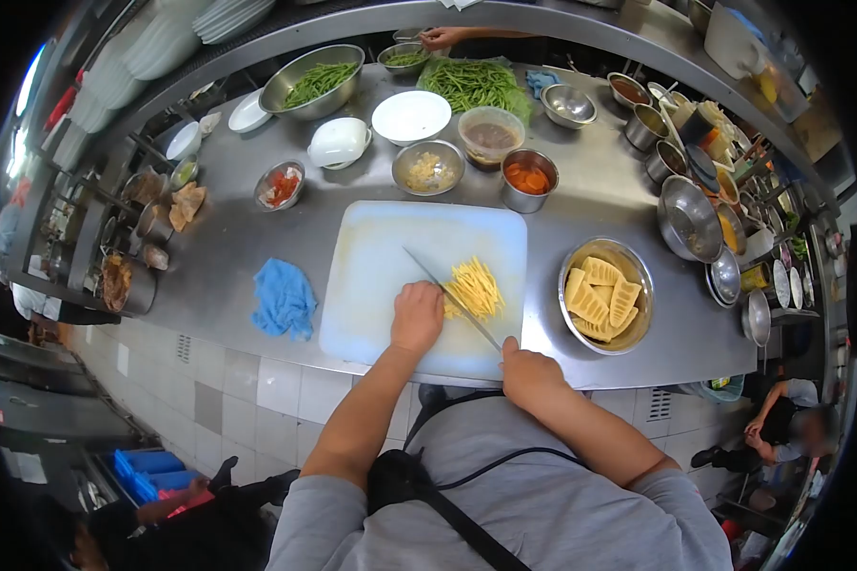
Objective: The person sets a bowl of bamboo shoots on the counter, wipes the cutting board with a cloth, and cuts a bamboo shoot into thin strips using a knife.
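My right hand is wrapped round the handle of a long knife, whose blade slants up to the left over the white cutting board. Curled on the board, my left hand presses against pale yellow food beside the blade; what lies under its fingers is hidden. Thin yellow strips are heaped on the blade's right side. To the right of the board, a metal bowl holds ridged pale yellow pieces. A blue cloth lies crumpled left of the board.
Beyond the board stand a bowl of chopped garlic-like bits, a pot of orange slices and green beans. Another person's hand reaches in at the top. More metal bowls line the right edge. Two people are at the lower sides.
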`<action>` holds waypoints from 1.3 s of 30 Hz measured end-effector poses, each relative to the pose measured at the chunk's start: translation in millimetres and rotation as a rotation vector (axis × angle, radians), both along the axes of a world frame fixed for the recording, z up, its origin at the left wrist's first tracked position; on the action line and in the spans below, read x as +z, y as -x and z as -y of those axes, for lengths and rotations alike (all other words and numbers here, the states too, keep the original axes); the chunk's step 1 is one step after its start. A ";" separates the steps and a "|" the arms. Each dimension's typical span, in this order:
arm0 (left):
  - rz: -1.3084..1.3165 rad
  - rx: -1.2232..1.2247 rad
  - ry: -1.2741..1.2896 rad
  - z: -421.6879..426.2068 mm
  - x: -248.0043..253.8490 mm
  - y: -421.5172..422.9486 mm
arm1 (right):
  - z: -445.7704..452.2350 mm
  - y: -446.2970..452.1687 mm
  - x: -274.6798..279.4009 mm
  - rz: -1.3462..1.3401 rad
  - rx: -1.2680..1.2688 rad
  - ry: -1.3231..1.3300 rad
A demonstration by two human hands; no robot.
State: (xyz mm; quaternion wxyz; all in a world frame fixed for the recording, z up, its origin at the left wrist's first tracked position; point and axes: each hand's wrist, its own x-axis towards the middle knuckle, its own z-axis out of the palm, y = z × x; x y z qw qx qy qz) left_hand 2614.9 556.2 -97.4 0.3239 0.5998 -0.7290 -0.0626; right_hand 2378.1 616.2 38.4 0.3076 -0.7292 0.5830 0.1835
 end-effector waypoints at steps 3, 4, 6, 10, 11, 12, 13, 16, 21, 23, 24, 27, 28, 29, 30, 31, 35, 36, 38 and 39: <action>-0.040 -0.030 -0.014 -1.9 0.8 -2.7 | 1.4 7.0 -45.8 0.040 -0.038 0.067; -0.035 -0.026 -0.015 -5.8 2.7 -4.5 | 1.4 7.7 -52.6 0.035 -0.039 0.066; -0.225 -0.094 -0.056 -7.5 10.7 -6.4 | 3.3 5.1 -50.6 0.035 -0.046 0.078; -0.090 -0.315 -0.052 -13.7 15.1 -13.1 | 3.6 5.6 -37.1 0.031 -0.037 0.049; -0.061 -0.305 -0.039 -12.9 14.0 -12.3 | 6.2 4.0 -29.1 0.009 -0.011 0.043; -0.034 -0.293 -0.025 -11.1 14.1 -11.3 | 7.3 1.8 -11.0 0.011 -0.019 0.044; -0.033 -0.297 -0.026 -10.3 13.5 -10.7 | 6.2 0.0 10.0 -0.002 -0.005 0.045; -0.048 -0.288 -0.002 -13.1 12.0 -11.6 | -1.9 -0.6 13.7 -0.008 0.005 0.031; -0.057 -0.272 0.032 -12.3 11.4 -10.8 | 1.6 -3.1 -9.2 0.005 -0.037 0.027; -0.057 -0.269 0.025 -13.1 10.4 -11.9 | 3.1 -4.2 12.5 -0.007 0.027 0.058; -0.058 -0.268 0.023 -12.2 10.3 -11.6 | 1.8 -4.1 15.2 -0.008 0.027 0.058; -0.068 -0.265 0.036 -12.8 11.2 -11.4 | -3.1 -4.5 3.6 -0.009 0.043 0.048; -0.071 -0.264 0.036 -12.6 11.2 -11.6 | -1.5 -4.0 -20.5 -0.013 0.011 0.046; -0.074 -0.266 0.048 -12.9 10.5 -11.7 | 1.0 -8.7 -17.1 -0.018 -0.019 0.044; -0.075 -0.266 0.059 -13.4 9.7 -11.9 | 2.4 -8.3 -11.6 -0.021 -0.013 0.043; -0.075 -0.260 0.055 -14.1 8.9 -12.5 | 3.3 -7.5 -4.4 -0.015 0.006 0.060; -0.069 -0.257 0.054 -14.2 10.1 -13.1 | -1.1 -11.4 17.1 0.003 0.031 0.027; -0.064 -0.246 0.028 -14.3 10.9 -12.5 | -1.7 -9.8 0.8 0.001 0.030 0.027; -0.077 -0.250 0.050 -14.4 11.3 -11.9 | -0.4 -9.8 -31.4 0.004 -0.020 0.081; -0.085 -0.251 0.071 -15.2 11.3 -13.4 | 1.3 -9.4 -31.4 0.004 -0.010 0.080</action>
